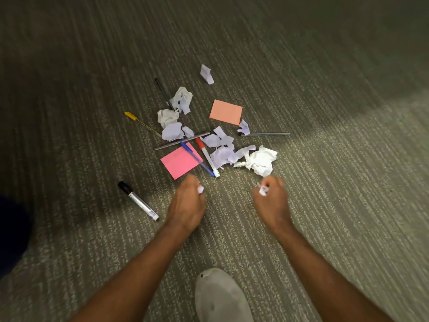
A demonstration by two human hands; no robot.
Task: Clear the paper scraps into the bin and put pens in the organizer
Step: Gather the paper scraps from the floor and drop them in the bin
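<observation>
Crumpled white paper scraps (220, 149) lie in a heap on the carpet, with a bigger white wad (261, 160) at its right. Mixed among them are a pink sticky note (180, 162), an orange sticky note (226, 112), a blue pen (197, 159), a red-capped marker (207, 156), a yellow pen (141, 123), a black pen (163, 92) and two grey pens (183, 141) (267, 134). A black-capped marker (138, 201) lies apart at the left. My left hand (186, 205) pinches a small scrap (200, 189). My right hand (272, 201) grips another scrap (263, 189). No bin or organizer is in view.
Grey striped carpet (325, 112) fills the view. A grey shoe (221, 296) is at the bottom centre between my arms. One lone scrap (206, 74) lies beyond the heap. A dark shape (11, 228) sits at the left edge.
</observation>
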